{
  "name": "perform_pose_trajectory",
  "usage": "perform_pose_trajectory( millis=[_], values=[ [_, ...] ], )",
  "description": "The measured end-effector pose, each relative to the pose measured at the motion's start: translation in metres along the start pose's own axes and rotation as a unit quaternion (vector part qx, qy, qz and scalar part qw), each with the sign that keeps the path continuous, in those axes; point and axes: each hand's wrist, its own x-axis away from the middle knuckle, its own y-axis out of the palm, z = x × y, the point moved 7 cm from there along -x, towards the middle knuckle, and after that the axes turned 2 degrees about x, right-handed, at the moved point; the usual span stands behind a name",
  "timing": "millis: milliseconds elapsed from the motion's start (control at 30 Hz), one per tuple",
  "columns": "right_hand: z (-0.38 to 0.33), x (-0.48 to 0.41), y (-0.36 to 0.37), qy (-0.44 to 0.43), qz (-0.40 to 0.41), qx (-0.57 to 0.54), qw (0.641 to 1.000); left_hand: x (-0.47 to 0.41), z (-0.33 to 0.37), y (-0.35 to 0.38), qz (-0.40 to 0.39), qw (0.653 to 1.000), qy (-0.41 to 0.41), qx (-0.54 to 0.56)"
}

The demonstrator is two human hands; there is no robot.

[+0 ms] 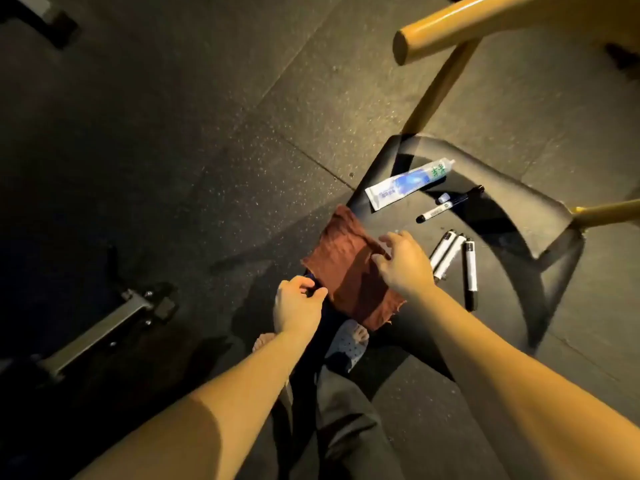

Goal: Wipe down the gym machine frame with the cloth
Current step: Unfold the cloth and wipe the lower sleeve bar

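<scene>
Pinching rust-red woven cloth (346, 268), flat between both hands, with right hand (403, 263); left hand (299, 303) curled at near corner, hold unclear. Risks flicking white marker pens (450, 254), just right of right hand, when lifting.

place: gym | speckled rubber floor (207, 150) | yellow machine frame (450, 26)
</scene>
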Motion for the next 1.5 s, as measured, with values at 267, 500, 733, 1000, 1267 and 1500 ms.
perform_pose_trajectory(
  millis=[267,500,733,1000,1267,1500],
  values=[
    [0.015,-0.011,0.027,0.060,0.008,-0.021,0.998,0.001,-0.009,0.040,0.102,0.988,-0.110,0.045],
    [0.032,0.002,0.017,0.131,-0.018,-0.266,0.955,0.003,-0.012,0.068,0.099,0.957,-0.239,0.131],
    [0.017,0.037,-0.012,0.140,-0.071,-0.399,0.903,0.016,0.002,0.010,-0.058,0.919,-0.209,0.331],
    [-0.127,0.089,-0.064,0.029,-0.159,-0.484,0.860,0.054,0.031,-0.173,-0.119,0.932,-0.029,0.341],
    [-0.305,0.163,-0.092,-0.102,-0.126,-0.391,0.906,0.129,0.018,-0.359,0.034,0.928,0.074,0.362],
    [-0.436,0.247,-0.099,-0.267,-0.135,-0.295,0.908,0.244,-0.028,-0.472,0.183,0.912,0.144,0.338]
  ],
)
